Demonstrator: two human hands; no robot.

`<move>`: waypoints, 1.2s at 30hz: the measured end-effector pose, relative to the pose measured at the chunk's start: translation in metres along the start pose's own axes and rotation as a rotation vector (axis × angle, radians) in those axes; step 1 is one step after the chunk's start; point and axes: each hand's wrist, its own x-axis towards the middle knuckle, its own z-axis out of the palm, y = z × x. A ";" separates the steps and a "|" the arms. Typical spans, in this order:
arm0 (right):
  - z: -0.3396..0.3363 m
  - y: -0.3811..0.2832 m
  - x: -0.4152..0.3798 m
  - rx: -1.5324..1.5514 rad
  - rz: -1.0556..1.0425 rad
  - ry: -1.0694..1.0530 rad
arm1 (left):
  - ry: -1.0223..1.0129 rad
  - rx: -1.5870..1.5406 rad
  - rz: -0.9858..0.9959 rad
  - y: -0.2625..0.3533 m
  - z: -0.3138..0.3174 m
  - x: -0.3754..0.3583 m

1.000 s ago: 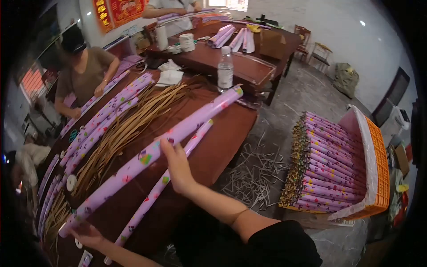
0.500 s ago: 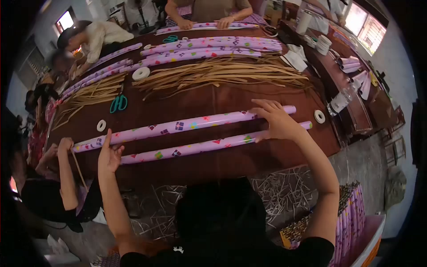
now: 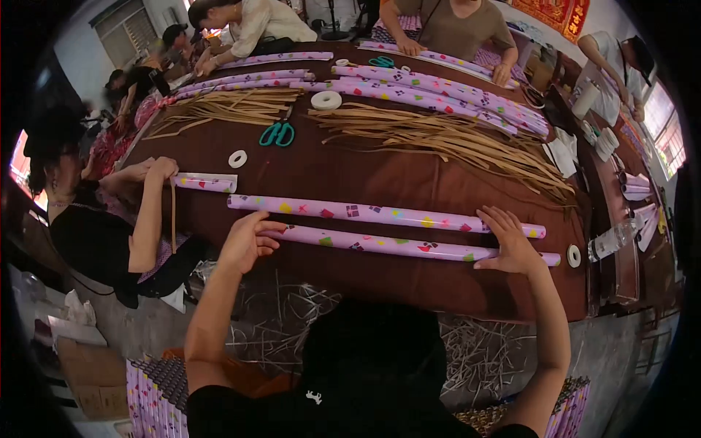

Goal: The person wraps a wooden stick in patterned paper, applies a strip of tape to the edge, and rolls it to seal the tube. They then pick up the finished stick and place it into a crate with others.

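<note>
A long dark brown wooden table [image 3: 380, 175] fills a busy workroom, strewn with heaps of tan bamboo strips [image 3: 445, 139], teal-handled scissors [image 3: 277, 133], white tape rolls [image 3: 326, 100] and more wrapped tubes, while other people work along its far and left edges above a floor littered with pale offcuts. Two long purple paper-wrapped tubes with coloured shapes lie side by side along the near edge. The left hand [image 3: 244, 241] rests loosely curled on the left end of the nearer tube [image 3: 387, 247], and the right hand [image 3: 507, 237] lies flat with fingers spread across both, touching the farther tube [image 3: 380, 214] near its right end; neither hand is closed around anything.
</note>
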 end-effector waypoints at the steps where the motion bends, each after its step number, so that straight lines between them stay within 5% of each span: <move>1: -0.001 0.001 0.002 -0.010 0.002 0.009 | 0.074 0.046 0.075 -0.007 0.011 -0.012; 5: 0.005 0.010 0.006 0.012 0.048 -0.061 | 0.153 0.055 0.344 -0.049 0.037 -0.036; 9: 0.003 0.007 0.009 0.046 0.080 -0.081 | -0.047 0.133 0.398 -0.086 0.065 -0.046; 12: 0.000 0.003 0.010 0.025 0.091 -0.100 | -0.002 0.576 0.728 -0.092 0.090 -0.055; 18: -0.001 0.003 0.010 0.049 0.116 -0.115 | 0.107 0.949 1.047 -0.099 0.102 -0.050; 26: -0.004 0.007 0.013 0.097 0.087 -0.134 | 0.076 1.084 1.279 -0.109 0.119 -0.055; 35: -0.011 -0.003 0.011 0.010 0.114 -0.190 | -0.158 0.814 1.247 -0.124 0.137 -0.066; 36: -0.011 -0.003 0.012 0.003 0.114 -0.195 | -0.313 0.654 0.983 -0.126 0.139 -0.069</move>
